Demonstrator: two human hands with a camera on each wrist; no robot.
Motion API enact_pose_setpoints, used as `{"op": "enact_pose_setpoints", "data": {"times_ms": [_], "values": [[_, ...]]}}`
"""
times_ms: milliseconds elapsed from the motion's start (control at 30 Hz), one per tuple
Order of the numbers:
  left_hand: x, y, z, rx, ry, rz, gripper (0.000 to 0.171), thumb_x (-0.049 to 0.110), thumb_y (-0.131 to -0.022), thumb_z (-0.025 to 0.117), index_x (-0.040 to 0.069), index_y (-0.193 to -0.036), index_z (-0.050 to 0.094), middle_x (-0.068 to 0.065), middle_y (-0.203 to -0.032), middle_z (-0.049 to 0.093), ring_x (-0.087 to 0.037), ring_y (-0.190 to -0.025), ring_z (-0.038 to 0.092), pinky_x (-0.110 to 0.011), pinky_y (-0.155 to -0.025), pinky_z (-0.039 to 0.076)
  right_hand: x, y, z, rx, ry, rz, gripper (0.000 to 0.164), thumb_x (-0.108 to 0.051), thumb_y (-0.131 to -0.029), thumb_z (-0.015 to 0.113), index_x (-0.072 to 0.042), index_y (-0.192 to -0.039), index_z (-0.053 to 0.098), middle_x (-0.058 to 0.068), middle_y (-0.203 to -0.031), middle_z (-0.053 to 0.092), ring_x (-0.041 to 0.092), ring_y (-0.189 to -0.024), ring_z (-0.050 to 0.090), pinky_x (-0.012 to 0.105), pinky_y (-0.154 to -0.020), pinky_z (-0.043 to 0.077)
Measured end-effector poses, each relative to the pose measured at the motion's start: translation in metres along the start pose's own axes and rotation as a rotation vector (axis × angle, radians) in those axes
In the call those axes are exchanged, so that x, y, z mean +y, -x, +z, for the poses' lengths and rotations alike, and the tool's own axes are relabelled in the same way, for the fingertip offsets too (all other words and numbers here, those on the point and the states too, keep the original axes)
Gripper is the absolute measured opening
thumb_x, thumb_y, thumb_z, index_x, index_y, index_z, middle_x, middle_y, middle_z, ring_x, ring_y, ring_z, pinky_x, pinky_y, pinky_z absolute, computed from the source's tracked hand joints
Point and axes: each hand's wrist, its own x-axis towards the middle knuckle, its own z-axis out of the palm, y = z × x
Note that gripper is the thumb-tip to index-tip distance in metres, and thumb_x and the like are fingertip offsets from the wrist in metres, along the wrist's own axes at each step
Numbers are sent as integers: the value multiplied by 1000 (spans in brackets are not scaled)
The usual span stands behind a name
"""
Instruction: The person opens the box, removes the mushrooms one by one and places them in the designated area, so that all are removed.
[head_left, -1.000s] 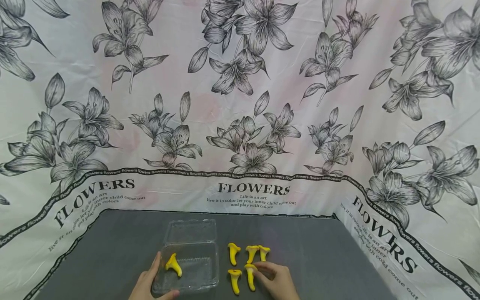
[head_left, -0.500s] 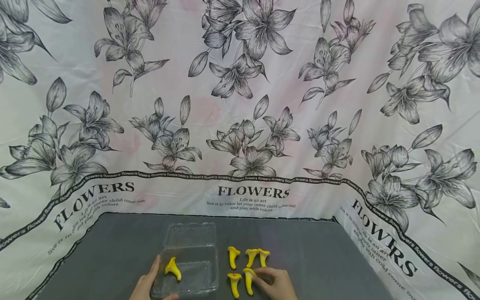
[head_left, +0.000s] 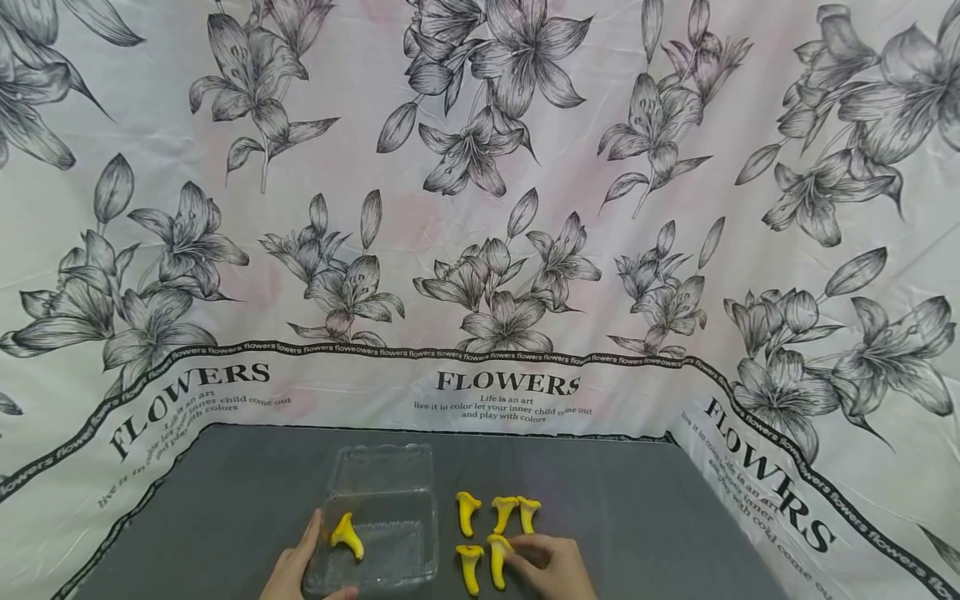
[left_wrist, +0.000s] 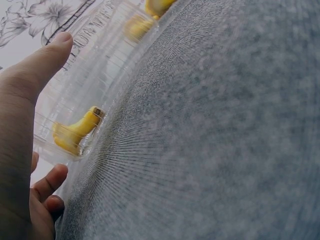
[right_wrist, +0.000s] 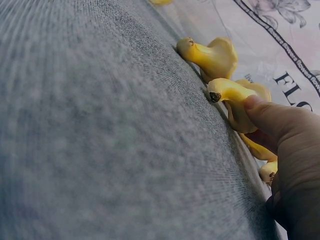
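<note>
My right hand (head_left: 555, 567) pinches a yellow chanterelle mushroom (head_left: 498, 563) between thumb and fingers. In the right wrist view, the thumb lies on this mushroom (right_wrist: 232, 91), its dark stem end facing the camera. Beside it, other chanterelles lie in two rows, one of them (head_left: 469, 568) just to the left. A clear plastic clamshell container (head_left: 433, 533) stands left of them, lid raised at the back, with one chanterelle (head_left: 347, 535) inside. My left hand (head_left: 292, 571) rests against the container's left front corner. Its thumb (left_wrist: 47, 60) is stretched out in the left wrist view.
The dark grey table (head_left: 637, 500) carries the container and mushrooms. Behind and at both sides hangs a white cloth (head_left: 510, 400) printed with flowers and lettering. Three more chanterelles make up the back row, including a left one (head_left: 467, 512).
The view has tilted slightly, so the scene sits a little lower. The pinched chanterelle's stem has shifted slightly left. Both hands otherwise keep their places.
</note>
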Motion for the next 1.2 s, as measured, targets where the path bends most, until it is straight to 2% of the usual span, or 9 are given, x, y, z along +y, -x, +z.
{"op": "enact_pose_setpoints", "data": {"times_ms": [100, 233, 333, 467, 567, 700, 967, 1067, 1200], "values": [[1, 1, 1, 9, -8, -33, 116, 35, -89, 83, -12, -164, 9, -10, -82, 53, -22, -74, 49, -43, -72, 47, 1, 1, 0, -11, -57, -5, 23, -27, -93, 84, -9, -107, 84, 5, -103, 82, 9, -92, 78, 24, -79, 62], [2, 1, 1, 23, -31, -69, 116, 41, -89, 83, -10, -165, 11, -17, -102, 61, -28, -89, 55, -55, -80, 51, 1, 2, -1, -22, -71, 17, 21, -27, -93, 84, -12, -108, 84, 1, -104, 82, 8, -94, 77, 25, -81, 62], [3, 1, 1, 14, -13, -47, 116, 38, -89, 83, -11, -165, 9, -13, -89, 59, -23, -78, 54, -46, -75, 51, -1, 1, -3, -38, -54, 42, 23, -30, -93, 83, -13, -109, 84, -1, -104, 82, 7, -94, 77, 25, -81, 62], [2, 1, 0, 2, 4, -2, 116, 32, -88, 83, -15, -163, 8, -4, -72, 47, -16, -64, 46, -36, -69, 44, -4, 1, -3, -58, -78, 87, 27, -33, -95, 82, -12, -111, 83, 1, -106, 81, 9, -94, 77, 25, -81, 62], [1, 0, 0, 9, -5, 7, 116, 32, -87, 84, -17, -162, 9, -4, -75, 49, -18, -70, 50, -40, -72, 48, -6, 2, -4, -57, -122, 116, 28, -33, -96, 81, -10, -113, 83, 3, -107, 81, 9, -95, 77, 24, -82, 62], [1, -2, -1, 7, -1, 25, 115, 31, -88, 83, -18, -161, 9, -6, -77, 54, -19, -75, 55, -43, -74, 52, -8, 0, -3, -13, -132, 89, 26, -28, -95, 82, -7, -112, 83, 5, -105, 82, 9, -92, 77, 26, -79, 63], [0, -2, -4, -23, 4, 49, 114, 31, -92, 80, -17, -161, 5, -3, -71, 49, -12, -64, 50, -34, -69, 47, -11, -3, -1, 65, -59, 17, 23, -27, -93, 84, -9, -108, 84, 3, -101, 82, 6, -87, 76, 25, -74, 62], [0, -2, -2, -12, -13, 54, 114, 31, -91, 81, -20, -160, 6, -3, -72, 52, -11, -66, 52, -34, -68, 48, -12, -5, -2, 76, -32, 25, 21, -26, -92, 84, -11, -108, 84, 2, -99, 82, 1, -73, 69, 22, -65, 58], [0, -2, -1, -4, -20, 62, 114, 31, -91, 81, -21, -159, 7, -2, -71, 51, -11, -65, 52, -32, -67, 48, -15, -7, -4, 106, 3, 24, 19, -24, -91, 86, -13, -106, 85, -1, -95, 82, -3, -53, 47, 21, -52, 46]]}}
